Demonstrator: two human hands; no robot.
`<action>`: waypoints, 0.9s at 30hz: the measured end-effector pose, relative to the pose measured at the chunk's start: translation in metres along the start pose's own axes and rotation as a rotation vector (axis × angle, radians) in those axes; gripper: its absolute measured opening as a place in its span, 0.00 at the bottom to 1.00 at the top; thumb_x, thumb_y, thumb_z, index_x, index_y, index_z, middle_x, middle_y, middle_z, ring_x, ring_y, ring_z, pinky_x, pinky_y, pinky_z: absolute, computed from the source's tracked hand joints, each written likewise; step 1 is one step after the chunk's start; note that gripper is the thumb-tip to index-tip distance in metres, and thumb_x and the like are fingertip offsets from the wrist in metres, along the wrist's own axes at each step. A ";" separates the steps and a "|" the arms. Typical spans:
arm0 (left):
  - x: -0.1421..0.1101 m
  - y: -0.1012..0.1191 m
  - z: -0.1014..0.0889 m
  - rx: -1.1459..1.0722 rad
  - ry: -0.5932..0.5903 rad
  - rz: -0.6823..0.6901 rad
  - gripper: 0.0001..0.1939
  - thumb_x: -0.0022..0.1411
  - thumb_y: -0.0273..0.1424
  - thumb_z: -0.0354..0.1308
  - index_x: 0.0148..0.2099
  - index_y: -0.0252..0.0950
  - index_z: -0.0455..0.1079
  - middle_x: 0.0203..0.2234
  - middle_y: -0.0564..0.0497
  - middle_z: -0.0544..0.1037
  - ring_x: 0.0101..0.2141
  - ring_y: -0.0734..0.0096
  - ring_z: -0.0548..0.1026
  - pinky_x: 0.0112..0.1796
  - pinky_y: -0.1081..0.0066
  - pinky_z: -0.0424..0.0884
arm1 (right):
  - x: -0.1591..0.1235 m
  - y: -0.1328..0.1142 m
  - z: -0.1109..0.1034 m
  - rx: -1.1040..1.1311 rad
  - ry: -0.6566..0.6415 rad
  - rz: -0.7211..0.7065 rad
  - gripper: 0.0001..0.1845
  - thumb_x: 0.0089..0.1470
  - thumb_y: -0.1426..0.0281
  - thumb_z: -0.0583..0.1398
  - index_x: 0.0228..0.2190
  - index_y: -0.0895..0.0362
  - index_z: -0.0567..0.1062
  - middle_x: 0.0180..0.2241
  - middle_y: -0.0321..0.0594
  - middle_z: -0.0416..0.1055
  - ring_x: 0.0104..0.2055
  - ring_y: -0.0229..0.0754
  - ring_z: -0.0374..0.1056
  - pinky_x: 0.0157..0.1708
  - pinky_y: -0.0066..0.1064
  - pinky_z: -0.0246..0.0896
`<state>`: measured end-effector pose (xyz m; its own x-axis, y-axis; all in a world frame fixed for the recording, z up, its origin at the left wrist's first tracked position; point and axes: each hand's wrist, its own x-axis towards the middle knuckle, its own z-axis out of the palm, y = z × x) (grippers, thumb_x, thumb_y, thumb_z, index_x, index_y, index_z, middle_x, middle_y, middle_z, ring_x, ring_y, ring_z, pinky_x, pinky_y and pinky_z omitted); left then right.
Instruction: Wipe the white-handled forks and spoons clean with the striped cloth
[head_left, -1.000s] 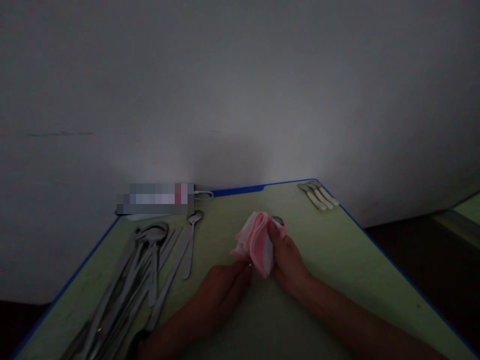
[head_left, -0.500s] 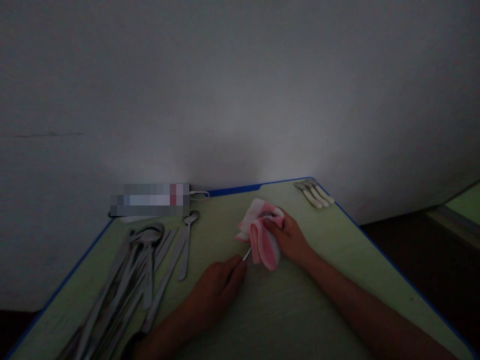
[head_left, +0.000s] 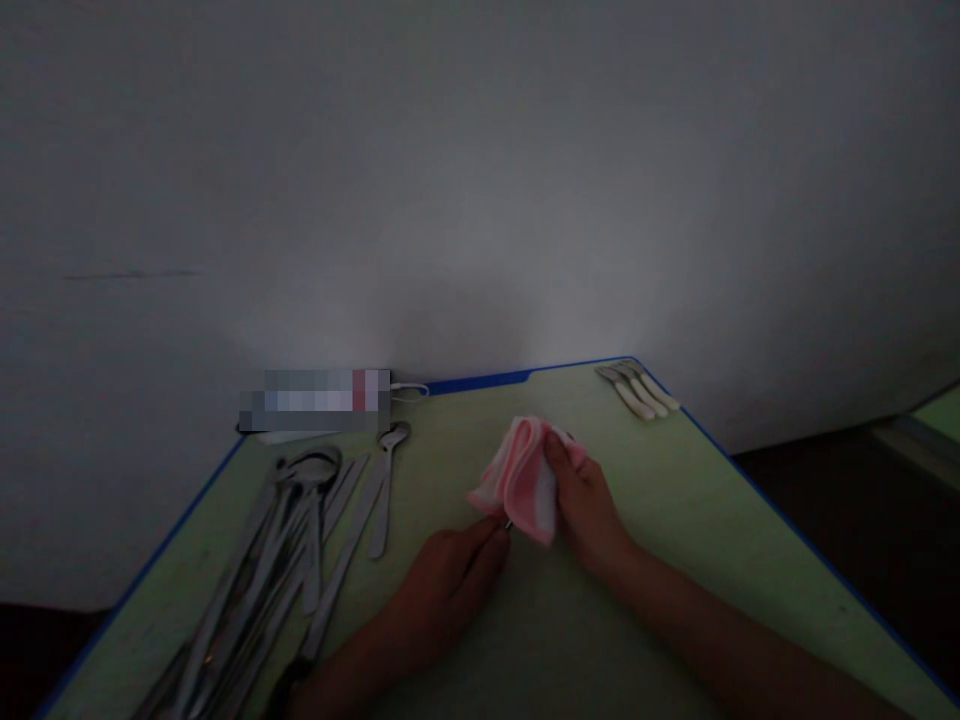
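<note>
My left hand (head_left: 461,585) is closed around the handle of a piece of metal cutlery (head_left: 508,524), of which only a short shiny bit shows. Its far end runs into a pink and white cloth (head_left: 531,485), so its kind is hidden. My right hand (head_left: 589,495) grips that folded cloth, thumb on top, wrapping it around the cutlery above the middle of the table. Left of my left hand lies a heap of metal cutlery (head_left: 262,570), with spoon bowls at its far end. A small spoon (head_left: 384,490) lies beside the heap.
Three white-handled pieces of cutlery (head_left: 641,395) lie side by side at the table's far right corner. A blurred-out box-like object (head_left: 315,400) with a white loop stands at the back left. The pale green table (head_left: 637,640) has a blue edge and meets a grey wall (head_left: 480,200).
My right hand has turned and its thumb now presses on the folded cloth. Less of the metal handle shows between my left hand and the cloth. The whole view has shifted slightly.
</note>
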<state>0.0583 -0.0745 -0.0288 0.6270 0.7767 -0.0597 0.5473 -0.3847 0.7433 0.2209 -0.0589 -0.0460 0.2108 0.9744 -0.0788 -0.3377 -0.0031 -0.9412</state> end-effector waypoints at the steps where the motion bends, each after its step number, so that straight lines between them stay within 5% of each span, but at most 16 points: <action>1: 0.000 0.000 0.001 -0.006 -0.002 0.002 0.18 0.67 0.37 0.37 0.33 0.36 0.64 0.22 0.55 0.69 0.23 0.74 0.67 0.27 0.75 0.61 | -0.003 0.002 0.004 0.074 -0.020 0.033 0.18 0.48 0.53 0.56 0.29 0.57 0.70 0.23 0.35 0.68 0.23 0.35 0.61 0.23 0.26 0.56; 5: 0.001 0.001 0.002 -0.035 0.005 0.012 0.17 0.66 0.36 0.38 0.35 0.35 0.65 0.24 0.54 0.71 0.24 0.74 0.68 0.29 0.75 0.62 | -0.006 0.003 0.008 0.200 -0.105 0.135 0.19 0.46 0.55 0.58 0.34 0.57 0.70 0.30 0.40 0.72 0.29 0.39 0.67 0.29 0.29 0.61; 10: 0.003 -0.002 0.000 -0.051 0.032 -0.034 0.17 0.66 0.36 0.39 0.32 0.36 0.64 0.22 0.56 0.69 0.23 0.74 0.66 0.27 0.75 0.60 | 0.013 0.000 -0.008 0.072 -0.242 0.092 0.20 0.47 0.57 0.58 0.36 0.60 0.71 0.29 0.41 0.72 0.28 0.40 0.67 0.30 0.30 0.61; 18: 0.002 -0.002 -0.002 -0.036 0.032 -0.064 0.17 0.65 0.37 0.40 0.28 0.37 0.61 0.21 0.57 0.66 0.24 0.74 0.67 0.28 0.75 0.61 | 0.024 -0.026 -0.026 -0.426 -0.159 -0.398 0.13 0.51 0.61 0.55 0.34 0.57 0.73 0.31 0.37 0.71 0.33 0.39 0.65 0.35 0.29 0.58; 22: 0.000 -0.003 -0.001 -0.056 0.014 -0.076 0.18 0.65 0.38 0.39 0.28 0.37 0.62 0.20 0.56 0.67 0.23 0.73 0.66 0.27 0.75 0.61 | 0.015 -0.016 -0.019 -0.410 -0.052 -0.271 0.18 0.52 0.57 0.53 0.27 0.58 0.72 0.22 0.35 0.67 0.23 0.35 0.58 0.23 0.26 0.53; 27: 0.000 -0.007 0.002 -0.046 0.048 -0.052 0.15 0.65 0.36 0.41 0.32 0.37 0.65 0.23 0.55 0.71 0.25 0.72 0.68 0.29 0.75 0.62 | 0.008 0.002 -0.011 -0.204 -0.028 -0.096 0.20 0.50 0.54 0.54 0.27 0.58 0.70 0.21 0.35 0.65 0.21 0.34 0.56 0.21 0.25 0.52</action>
<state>0.0555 -0.0730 -0.0353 0.5703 0.8186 -0.0679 0.5517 -0.3205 0.7700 0.2321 -0.0539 -0.0518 0.2065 0.9782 0.0211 -0.1242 0.0476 -0.9911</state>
